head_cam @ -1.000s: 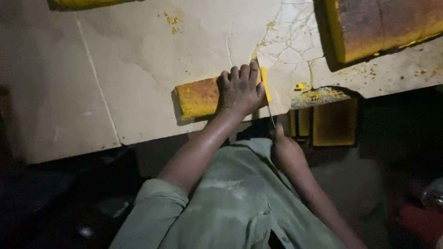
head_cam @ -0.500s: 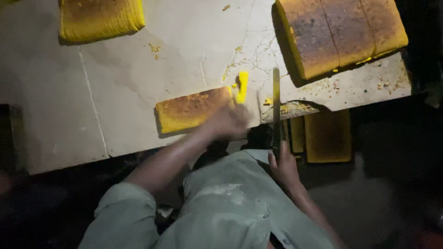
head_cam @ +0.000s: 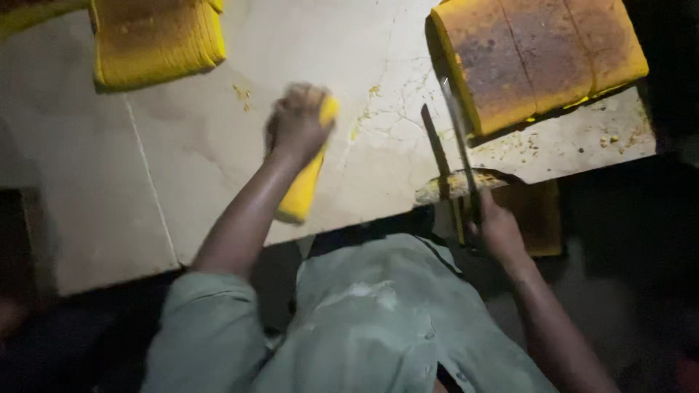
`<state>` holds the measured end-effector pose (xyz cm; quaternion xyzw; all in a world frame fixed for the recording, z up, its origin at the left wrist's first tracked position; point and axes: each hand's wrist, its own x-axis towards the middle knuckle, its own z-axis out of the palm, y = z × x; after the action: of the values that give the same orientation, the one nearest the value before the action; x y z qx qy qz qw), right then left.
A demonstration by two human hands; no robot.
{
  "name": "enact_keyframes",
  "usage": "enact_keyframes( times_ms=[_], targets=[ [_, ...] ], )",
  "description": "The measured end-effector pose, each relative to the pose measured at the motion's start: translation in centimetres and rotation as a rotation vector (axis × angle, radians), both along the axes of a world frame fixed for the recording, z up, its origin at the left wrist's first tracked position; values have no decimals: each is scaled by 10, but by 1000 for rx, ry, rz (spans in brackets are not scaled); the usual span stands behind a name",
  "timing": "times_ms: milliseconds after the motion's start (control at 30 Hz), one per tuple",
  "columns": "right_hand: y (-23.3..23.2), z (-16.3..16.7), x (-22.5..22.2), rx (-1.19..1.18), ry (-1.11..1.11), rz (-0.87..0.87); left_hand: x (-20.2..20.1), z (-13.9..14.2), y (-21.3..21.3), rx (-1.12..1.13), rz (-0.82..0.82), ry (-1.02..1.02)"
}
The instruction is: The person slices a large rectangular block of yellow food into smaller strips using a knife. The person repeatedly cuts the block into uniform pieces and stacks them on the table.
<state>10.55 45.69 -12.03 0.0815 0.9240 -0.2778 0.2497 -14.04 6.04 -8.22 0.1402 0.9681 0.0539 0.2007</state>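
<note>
- my left hand (head_cam: 297,122) clamped on yellow cake piece (head_cam: 306,182), long axis running toward table's (head_cam: 182,153) near edge.
- right hand (head_cam: 497,231) gripping knife (head_cam: 459,138), prob upright, at near-right edge.

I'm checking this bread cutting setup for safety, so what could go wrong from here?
1. The right hand holds a long knife with its blade angled up over the table; in this dim light it might nick the big loaf or the other arm.
2. The left hand carries a yellow loaf piece by one end; it looks soft and could break or slip from the grip.
</note>
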Motion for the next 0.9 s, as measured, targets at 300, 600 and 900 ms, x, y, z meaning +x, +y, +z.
enact_keyframes(
  times_ms=[300,600,900],
  targets=[
    [-236,25,-62,-142,70,-52,-28,2,-52,106,200,112],
    [-327,104,-201,-20,-117,40,-32,-14,-66,148,25,190],
    [-342,65,-216,32,95,-3,-29,-21,-66,140,3,255]
  ],
)
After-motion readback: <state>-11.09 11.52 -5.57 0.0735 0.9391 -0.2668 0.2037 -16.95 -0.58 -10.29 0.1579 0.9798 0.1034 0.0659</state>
